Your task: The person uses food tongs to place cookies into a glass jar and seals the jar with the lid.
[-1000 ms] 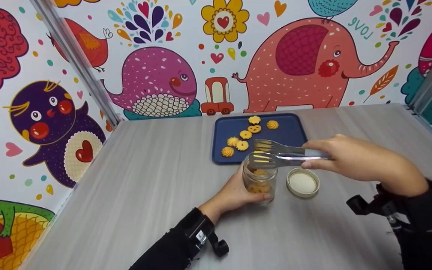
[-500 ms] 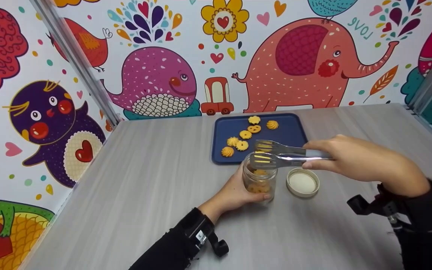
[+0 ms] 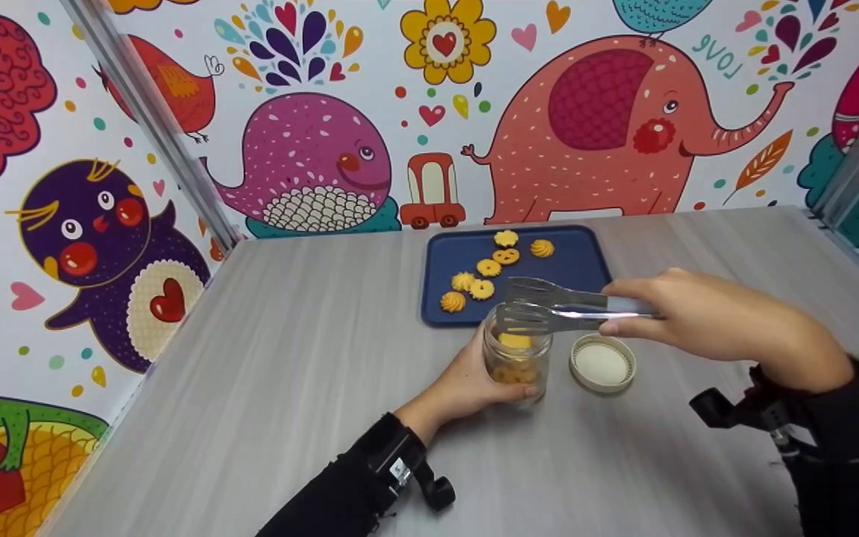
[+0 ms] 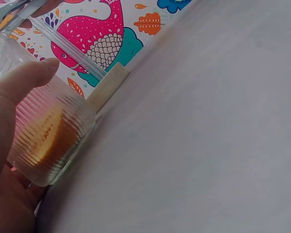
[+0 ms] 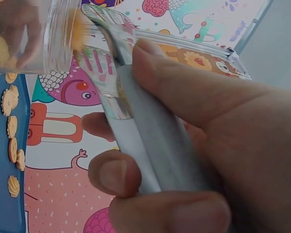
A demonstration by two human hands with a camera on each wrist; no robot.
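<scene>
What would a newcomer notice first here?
Probably the big salmon-pink elephant on the cartoon-covered back wall. Below, the left hand grips a glass jar of cookies while the right hand holds tongs at its mouth. Behind the jar, loose cookies lie on a blue tray.

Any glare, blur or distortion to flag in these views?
Head: a bright glint runs along the tongs. Left wrist: the ribbed jar distorts the cookies inside; the tabletop looks soft. Right wrist: a cookie at the jar's mouth is blurred.
</scene>
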